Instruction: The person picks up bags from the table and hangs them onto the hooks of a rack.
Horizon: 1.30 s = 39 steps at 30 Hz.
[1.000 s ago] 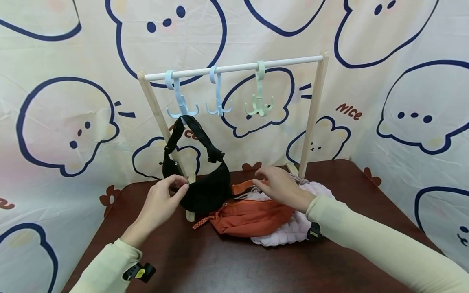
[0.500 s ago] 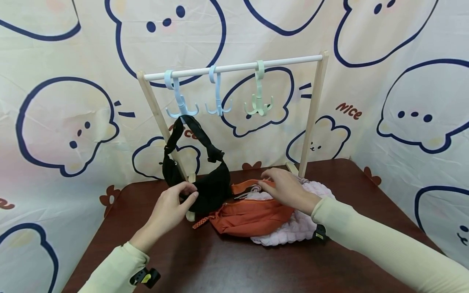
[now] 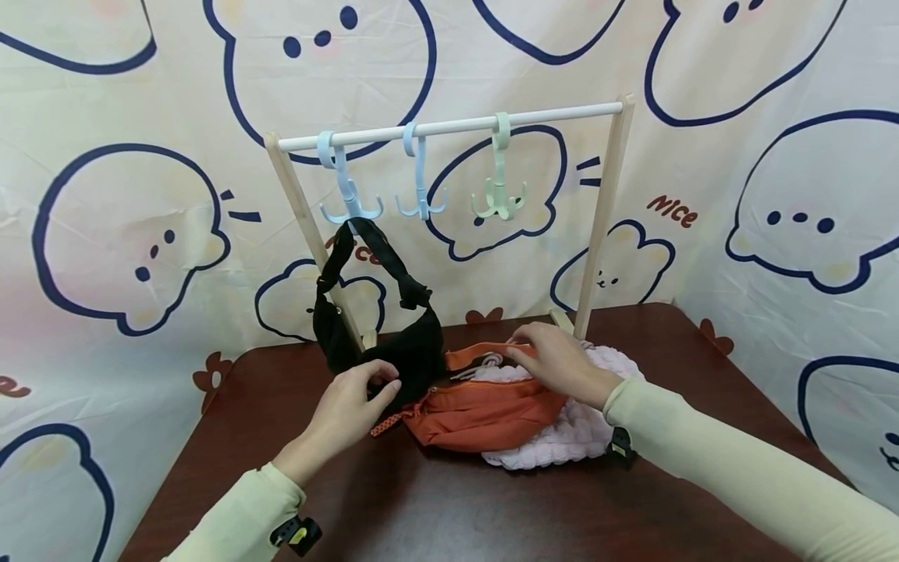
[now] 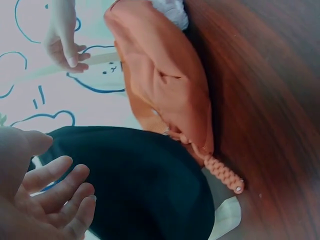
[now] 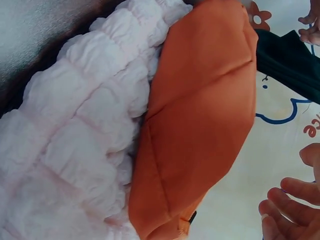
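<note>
A black waist bag (image 3: 416,343) hangs by its strap from the left blue hook (image 3: 350,191), its lower part near the tabletop. In front of it is my left hand (image 3: 351,410), fingers loosely bent and holding nothing; the left wrist view shows the palm beside the black cloth. An orange waist bag (image 3: 492,417) lies on a pale pink quilted bag (image 3: 555,446). Over the orange strap (image 3: 467,356) hovers my right hand (image 3: 565,365). Its fingers (image 5: 295,192) appear relaxed and bare in the right wrist view; whether they touch the strap in the head view I cannot tell.
A wooden rack with a white bar (image 3: 449,126) stands at the back of the dark brown table (image 3: 449,507). Another blue hook (image 3: 421,176) and a green hook (image 3: 500,172) hang from it with nothing on them. A cartoon-printed cloth (image 3: 126,234) surrounds the table.
My left hand has moved right and slightly down across the front of the black bag. The right hand has shifted a little to the right. The bags have stayed in place.
</note>
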Tool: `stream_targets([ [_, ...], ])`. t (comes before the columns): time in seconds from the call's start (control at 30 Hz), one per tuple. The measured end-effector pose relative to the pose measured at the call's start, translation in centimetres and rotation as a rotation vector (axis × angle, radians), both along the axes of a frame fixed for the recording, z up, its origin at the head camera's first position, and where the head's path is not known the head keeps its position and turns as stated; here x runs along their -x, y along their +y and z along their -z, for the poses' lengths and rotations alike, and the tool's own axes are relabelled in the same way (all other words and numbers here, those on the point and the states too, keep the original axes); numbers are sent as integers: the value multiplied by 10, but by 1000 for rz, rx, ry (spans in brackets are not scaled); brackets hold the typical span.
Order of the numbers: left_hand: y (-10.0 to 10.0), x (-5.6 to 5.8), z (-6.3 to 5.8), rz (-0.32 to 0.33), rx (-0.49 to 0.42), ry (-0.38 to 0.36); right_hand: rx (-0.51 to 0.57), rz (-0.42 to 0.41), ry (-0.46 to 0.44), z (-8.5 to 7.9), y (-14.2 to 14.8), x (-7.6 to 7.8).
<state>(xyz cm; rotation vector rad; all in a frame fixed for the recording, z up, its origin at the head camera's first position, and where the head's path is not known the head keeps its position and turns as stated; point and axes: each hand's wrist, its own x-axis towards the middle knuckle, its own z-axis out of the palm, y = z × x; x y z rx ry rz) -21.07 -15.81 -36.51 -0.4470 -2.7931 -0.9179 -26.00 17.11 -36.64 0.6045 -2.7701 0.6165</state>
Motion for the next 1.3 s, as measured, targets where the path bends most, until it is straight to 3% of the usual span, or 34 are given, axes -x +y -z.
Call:
stream_targets([
  [0.47,15,2,10,29,3,-34,17,19,-55,13,11,11],
  [0.77,29,8,24,51,17,-51,-7,24,-68,19,16,18],
  [1.1,37,10,38,85,37,-51,-72,35,-12,29,17,22],
  [1.3,41,13,43,116,50,-117,-91,47,-3,34,19,28],
])
